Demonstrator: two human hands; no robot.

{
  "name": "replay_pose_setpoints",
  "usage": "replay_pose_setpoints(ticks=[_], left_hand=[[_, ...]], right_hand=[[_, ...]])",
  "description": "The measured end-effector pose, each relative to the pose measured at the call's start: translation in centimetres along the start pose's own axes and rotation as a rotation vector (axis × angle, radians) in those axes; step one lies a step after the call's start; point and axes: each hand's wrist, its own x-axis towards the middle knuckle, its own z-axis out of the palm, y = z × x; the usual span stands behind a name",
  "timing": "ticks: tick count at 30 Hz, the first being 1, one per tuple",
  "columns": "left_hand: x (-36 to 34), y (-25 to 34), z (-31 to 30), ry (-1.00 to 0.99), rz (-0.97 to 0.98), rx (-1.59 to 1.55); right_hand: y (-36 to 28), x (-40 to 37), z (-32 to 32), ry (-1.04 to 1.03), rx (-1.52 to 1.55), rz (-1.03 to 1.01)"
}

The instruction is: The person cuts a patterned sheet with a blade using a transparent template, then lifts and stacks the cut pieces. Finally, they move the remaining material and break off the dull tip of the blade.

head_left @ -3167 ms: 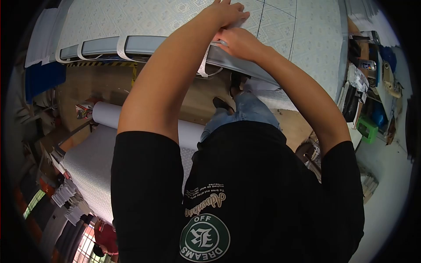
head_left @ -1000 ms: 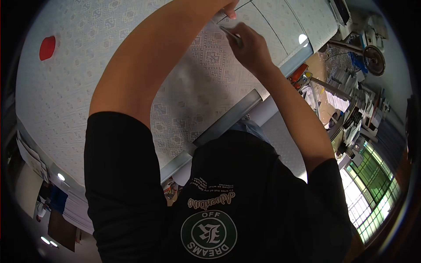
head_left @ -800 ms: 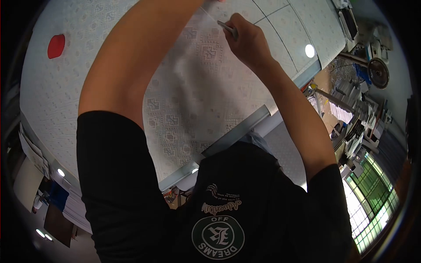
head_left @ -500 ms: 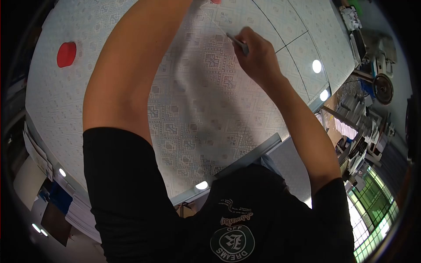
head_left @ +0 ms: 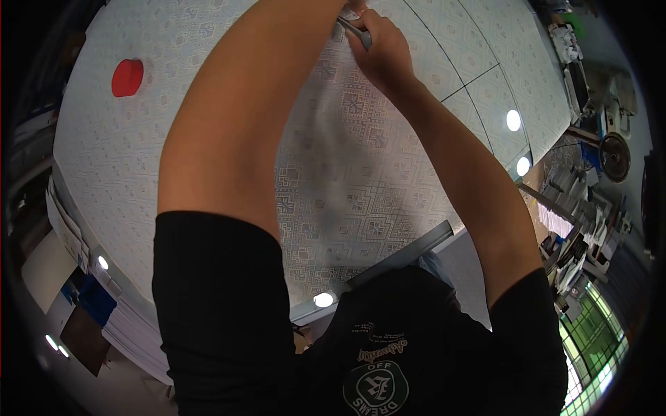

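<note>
My right hand (head_left: 386,50) is at the top middle of the head view, its fingers closed round a slim grey metal tool (head_left: 356,31). The tool's exact kind is not clear; its tip points up and left. My left forearm (head_left: 243,97) reaches up past the top edge, and the hand itself lies outside the picture. By the tool's tip, at the upper edge, shows a small pale and reddish item (head_left: 354,11), too cut off to name. Underneath both arms spreads a patterned, pale table covering (head_left: 361,187). A red, rounded object (head_left: 127,78) rests on it to the left.
The table's metal edge (head_left: 399,255) runs close in front of my body. Dark lines cross the covering at the upper right. Beyond the right side are stacked goods (head_left: 565,187) and a round dark disc (head_left: 615,157). Papers (head_left: 66,215) hang at the left edge.
My right hand has moved up and left with the tool, coming close to my left arm. A thin pale line seen at the tool's tip earlier no longer shows. The view has shifted slightly.
</note>
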Motion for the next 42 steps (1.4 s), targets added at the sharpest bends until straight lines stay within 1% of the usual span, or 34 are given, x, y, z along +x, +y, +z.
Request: replay_pose_setpoints(ticks=[1, 3, 4, 6, 8, 10, 12, 13, 15, 17, 18, 19, 20, 21, 23, 24, 25, 26, 27, 28, 30, 32, 34, 36, 38, 39, 41, 42], left_hand=[[-0.4, -0.1, -0.2, 0.004, -0.009, 0.001], [-1.3, -0.3, -0.2, 0.013, -0.027, 0.002], [-1.7, -0.5, 0.1, 0.021, -0.041, -0.001], [-3.4, -0.6, 0.4, 0.041, -0.070, -0.022], [-5.5, -1.1, 1.7, 0.113, -0.134, -0.069], [-9.0, -1.2, 3.4, 0.243, -0.223, -0.138], [-13.2, -0.9, 5.0, 0.352, -0.324, -0.222], [-15.6, -0.5, 5.8, 0.384, -0.384, -0.273], [-19.9, 0.3, 7.8, 0.520, -0.467, -0.331], [-23.6, 1.0, 11.1, 0.771, -0.583, -0.370], [-25.7, 2.7, 12.3, 0.866, -0.628, -0.312], [-27.8, 4.9, 13.7, 0.960, -0.672, -0.259], [-29.7, 6.8, 15.1, 0.949, -0.667, -0.318], [-31.6, 8.6, 16.4, 0.941, -0.665, -0.375], [-35.0, 12.4, 19.6, 0.874, -0.735, -0.354], [-36.5, 13.8, 21.0, 0.882, -0.755, -0.342], [-38.0, 15.3, 22.6, 0.776, -0.801, -0.253], [-39.3, 16.7, 23.6, 0.664, -0.850, -0.169], [-40.2, 18.0, 24.0, 0.661, -0.879, -0.166], [-40.9, 19.3, 24.6, 0.663, -0.907, -0.191], [-41.5, 22.2, 25.9, 0.664, -0.963, -0.225], [-41.2, 24.0, 26.9, 0.723, -1.046, -0.204], [-40.5, 25.0, 27.6, 0.748, -1.087, -0.188], [-39.4, 25.6, 27.9, 0.773, -1.106, -0.198], [-38.3, 26.2, 27.6, 0.776, -1.111, -0.214], [-37.9, 26.4, 27.4, 0.773, -1.101, -0.233], [-38.0, 26.4, 26.7, 0.811, -1.079, -0.288], [-38.5, 26.3, 26.3, 0.807, -0.994, -0.375]], right_hand=[[0.0, -0.1, -0.1, 0.009, 0.022, 0.006], [0.5, -0.9, -0.6, -0.012, 0.212, 0.116], [0.5, -1.7, -1.8, -0.001, 0.220, 0.108], [0.5, -4.3, -5.3, -0.063, 0.354, 0.376], [3.3, -8.0, -8.9, -0.021, 0.253, 0.350], [7.5, -12.3, -12.2, 0.066, 0.055, 0.218], [7.9, -15.4, -15.1, 0.074, 0.272, 0.581], [7.7, -16.3, -15.2, 0.076, 0.281, 0.577], [7.0, -17.7, -14.3, -0.051, 0.253, 0.325], [3.9, -18.1, -11.8, -0.092, 0.317, 0.256], [1.8, -18.1, -10.7, -0.173, 0.406, 0.194], [-0.7, -18.1, -10.1, -0.245, 0.535, 0.203], [-3.1, -18.1, -9.6, -0.318, 0.661, 0.221], [-5.4, -18.0, -9.5, -0.380, 0.835, 0.307], [-7.3, -18.0, -9.9, -0.511, 0.911, 0.321], [-7.4, -18.0, -11.0, -0.632, 0.901, 0.345], [-7.0, -18.2, -11.9, -0.650, 0.915, 0.335], [-5.9, -18.4, -12.9, -0.729, 0.779, 0.246], [-4.4, -18.6, -13.6, -0.800, 0.641, 0.152], [-1.6, -20.0, -12.8, -0.657, 0.640, -0.029], [2.6, -20.4, -15.1, -0.530, 0.638, -0.111], [7.5, -21.1, -16.8, -0.456, 0.519, -0.143], [10.1, -21.2, -18.5, -0.460, 0.539, -0.133], [10.2, -21.1, -19.1, -0.457, 0.549, -0.122], [9.6, -21.0, -19.3, -0.553, 0.422, -0.148], [8.5, -21.1, -19.3, -0.554, 0.427, -0.159], [5.1, -21.5, -18.7, -0.723, 0.445, -0.065], [3.9, -22.0, -18.2, -0.718, 0.446, -0.076]])
